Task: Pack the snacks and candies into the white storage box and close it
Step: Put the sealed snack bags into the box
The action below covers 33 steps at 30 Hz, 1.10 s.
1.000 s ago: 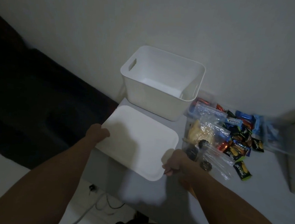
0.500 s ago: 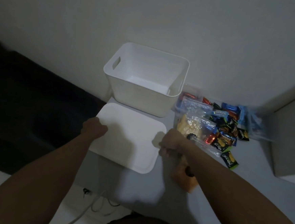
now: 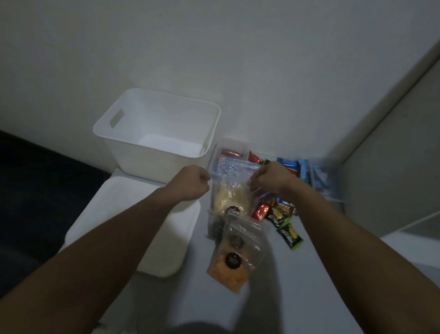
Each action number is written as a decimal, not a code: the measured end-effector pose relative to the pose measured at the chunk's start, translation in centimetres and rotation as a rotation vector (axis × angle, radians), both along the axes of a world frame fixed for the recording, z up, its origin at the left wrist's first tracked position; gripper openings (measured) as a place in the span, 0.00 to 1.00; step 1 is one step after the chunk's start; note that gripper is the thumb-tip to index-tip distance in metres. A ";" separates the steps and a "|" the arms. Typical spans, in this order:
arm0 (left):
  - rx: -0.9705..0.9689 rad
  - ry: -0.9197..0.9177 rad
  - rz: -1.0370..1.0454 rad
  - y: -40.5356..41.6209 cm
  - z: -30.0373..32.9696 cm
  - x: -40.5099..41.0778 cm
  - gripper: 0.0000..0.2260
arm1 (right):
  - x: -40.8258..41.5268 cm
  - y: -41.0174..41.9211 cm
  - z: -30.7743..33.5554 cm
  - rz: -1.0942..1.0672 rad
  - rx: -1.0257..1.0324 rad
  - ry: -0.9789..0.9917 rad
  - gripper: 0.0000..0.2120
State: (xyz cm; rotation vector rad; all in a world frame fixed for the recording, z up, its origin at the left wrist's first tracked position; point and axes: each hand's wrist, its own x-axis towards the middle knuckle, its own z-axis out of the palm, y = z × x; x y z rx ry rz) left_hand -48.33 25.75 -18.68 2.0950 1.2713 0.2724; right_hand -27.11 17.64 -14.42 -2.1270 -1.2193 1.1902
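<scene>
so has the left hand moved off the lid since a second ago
Yes. The left hand has left the lid's left edge and gone right, toward the clear bag of pale snacks beside the white box.

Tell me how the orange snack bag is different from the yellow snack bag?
The orange snack bag lies nearest the person, untouched; the yellow snack bag lies farther back between both hands. The orange one overlaps the yellow one's lower end. Both are clear bags with dark round labels.

Grey table point(image 3: 309, 292) bears white box point(image 3: 159, 159), lid point(image 3: 139, 239), snack bags point(image 3: 236, 247), candies point(image 3: 285, 222).
</scene>
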 end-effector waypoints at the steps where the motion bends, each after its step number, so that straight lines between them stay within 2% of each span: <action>1: -0.009 -0.002 -0.019 -0.2 0.2 1.0 0.14 | 0.8 -0.4 -0.1 0.005 -0.005 -0.025 0.07; 6: -0.139 0.064 -0.153 -2.0 0.0 3.5 0.12 | 2.9 -2.5 -1.6 0.169 -0.119 -0.125 0.10; 12: -0.274 0.142 -0.150 -4.6 -2.1 3.6 0.11 | 2.8 -4.0 -3.9 0.367 -0.204 -0.084 0.08; 16: -0.346 0.136 -0.148 -6.2 -4.0 3.2 0.16 | 2.2 -4.6 -5.1 0.419 -0.208 -0.108 0.01; 20: -0.312 0.049 -0.104 -7.6 -5.6 2.6 0.17 | 1.8 -5.5 -5.4 0.531 -0.235 -0.120 0.07; 24: -0.291 0.027 -0.065 -8.1 -7.7 2.1 0.21 | 1.1 -6.6 -6.0 0.670 -0.227 -0.223 0.14; 30: -0.258 -0.039 -0.093 -9.6 -6.8 2.5 0.12 | 0.2 -7.1 -7.1 0.630 -0.071 -0.338 0.12; 33: -0.238 -0.050 -0.075 -9.8 -7.0 2.3 0.17 | 0.1 -7.1 -7.1 0.606 -0.029 -0.335 0.11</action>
